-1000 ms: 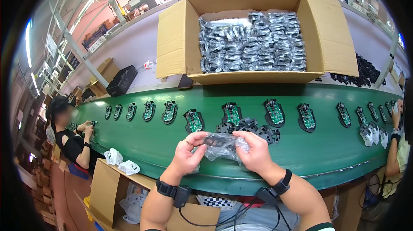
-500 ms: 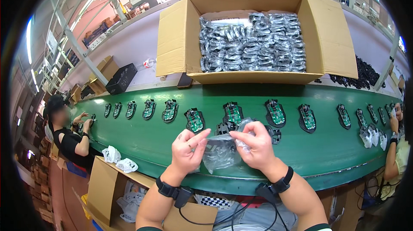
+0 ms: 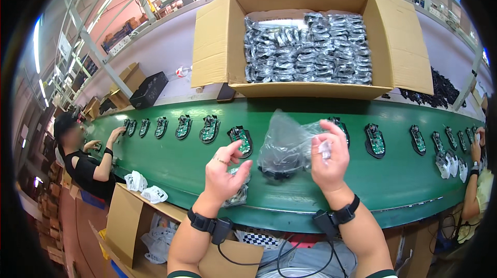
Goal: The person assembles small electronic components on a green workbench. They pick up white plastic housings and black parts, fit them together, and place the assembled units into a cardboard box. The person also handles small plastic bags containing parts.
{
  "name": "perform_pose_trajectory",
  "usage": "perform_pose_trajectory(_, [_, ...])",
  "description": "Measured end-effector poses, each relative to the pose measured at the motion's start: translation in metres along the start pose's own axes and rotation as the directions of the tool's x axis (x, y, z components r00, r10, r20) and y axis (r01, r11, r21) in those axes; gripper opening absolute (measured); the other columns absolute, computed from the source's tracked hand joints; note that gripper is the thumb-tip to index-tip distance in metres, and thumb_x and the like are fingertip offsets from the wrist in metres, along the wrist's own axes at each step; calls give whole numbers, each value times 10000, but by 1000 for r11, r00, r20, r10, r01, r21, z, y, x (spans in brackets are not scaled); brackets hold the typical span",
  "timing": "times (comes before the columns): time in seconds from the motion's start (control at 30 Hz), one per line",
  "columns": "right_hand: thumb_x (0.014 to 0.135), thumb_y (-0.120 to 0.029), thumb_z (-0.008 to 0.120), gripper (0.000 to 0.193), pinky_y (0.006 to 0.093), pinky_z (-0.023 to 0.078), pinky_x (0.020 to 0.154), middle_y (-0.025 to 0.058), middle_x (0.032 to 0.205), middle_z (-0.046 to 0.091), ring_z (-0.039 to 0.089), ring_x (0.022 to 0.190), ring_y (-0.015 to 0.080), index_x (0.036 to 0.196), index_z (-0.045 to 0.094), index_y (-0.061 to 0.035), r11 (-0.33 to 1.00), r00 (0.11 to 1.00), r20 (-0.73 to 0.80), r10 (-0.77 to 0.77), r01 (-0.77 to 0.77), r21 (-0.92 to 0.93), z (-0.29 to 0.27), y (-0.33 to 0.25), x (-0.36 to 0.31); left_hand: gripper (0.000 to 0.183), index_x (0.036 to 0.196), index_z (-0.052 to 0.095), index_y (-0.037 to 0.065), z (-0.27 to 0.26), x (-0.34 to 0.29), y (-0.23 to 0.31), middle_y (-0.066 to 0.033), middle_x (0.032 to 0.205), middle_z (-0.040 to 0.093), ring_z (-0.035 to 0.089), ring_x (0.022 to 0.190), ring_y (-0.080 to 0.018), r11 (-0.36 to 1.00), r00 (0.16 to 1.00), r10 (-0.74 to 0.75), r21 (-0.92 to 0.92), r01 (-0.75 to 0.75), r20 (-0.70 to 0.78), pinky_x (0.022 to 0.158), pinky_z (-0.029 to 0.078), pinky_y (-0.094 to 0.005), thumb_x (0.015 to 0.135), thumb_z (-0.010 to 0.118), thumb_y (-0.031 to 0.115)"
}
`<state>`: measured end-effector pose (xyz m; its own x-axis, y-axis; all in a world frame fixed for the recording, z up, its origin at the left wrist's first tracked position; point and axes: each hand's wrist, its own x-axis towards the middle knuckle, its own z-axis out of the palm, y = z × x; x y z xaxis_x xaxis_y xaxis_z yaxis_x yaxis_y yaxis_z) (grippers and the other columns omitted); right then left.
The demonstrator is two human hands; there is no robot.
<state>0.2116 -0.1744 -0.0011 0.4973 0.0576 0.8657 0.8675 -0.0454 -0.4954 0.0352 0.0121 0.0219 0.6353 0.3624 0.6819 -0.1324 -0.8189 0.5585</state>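
In front of me a clear plastic bag (image 3: 282,141) stands puffed up over the green belt, with a dark part showing at its bottom. My right hand (image 3: 331,161) is closed on a crumpled edge of the bag at its right side. To the left of the bag my left hand (image 3: 223,172) is open, thumb and fingers apart, holding nothing. Partly hidden below it lies another bagged item (image 3: 238,195). Just beyond my left fingers is a mouse-shaped base with a green circuit board (image 3: 240,141). A similar board (image 3: 339,129) is partly covered by my right fingers.
Similar board assemblies (image 3: 209,128) line the green belt (image 3: 207,107). Behind it stands a large open carton (image 3: 310,91) of bagged dark parts. Co-workers sit at far left (image 3: 93,167) and far right (image 3: 479,185). White bagged items (image 3: 154,194) rest on a carton edge.
Both hands were pinching the bag between them. My left hand has let go, my right hand has moved slightly right, and the bag now stands taller and fuller.
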Motion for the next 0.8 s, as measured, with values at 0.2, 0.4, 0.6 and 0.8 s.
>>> perform_pose_trajectory(0.2, [770,70,612,260,367,553,794,154,982,696,687,884,306,989,698,-40,927,960,70,272,-280,248,-2,-1,-6,376,1112,757,81,-16,-7,-10,-89,884,714,695,799,-285,843,824,-269,535,-49,499,760,564,-394,883,734,378])
perform_pose_trajectory(0.4, [690,-36,675,65,358,495,550,107,665,590,590,569,273,667,622,-68,890,782,617,-89,-215,401,-17,-19,-21,123,982,766,37,-4,-10,-24,-117,945,743,714,830,-190,930,915,-368,79,360,168,750,563,-300,906,716,119])
perform_pose_trajectory(0.6, [806,-100,800,333,356,542,617,147,877,636,658,719,274,647,518,-28,906,878,418,-231,37,422,6,-41,-39,136,1091,663,-16,-1,-13,-17,-78,1055,717,665,901,-108,582,877,-428,-674,454,221,834,548,-258,957,685,-16])
perform_pose_trajectory(0.8, [829,-108,807,369,385,599,771,177,1175,648,715,937,320,1148,647,-18,924,862,506,9,-200,325,0,-49,-38,176,1046,629,1,2,-16,-18,-90,1129,629,625,1029,-131,529,940,-182,-777,342,289,906,528,-285,907,666,-100])
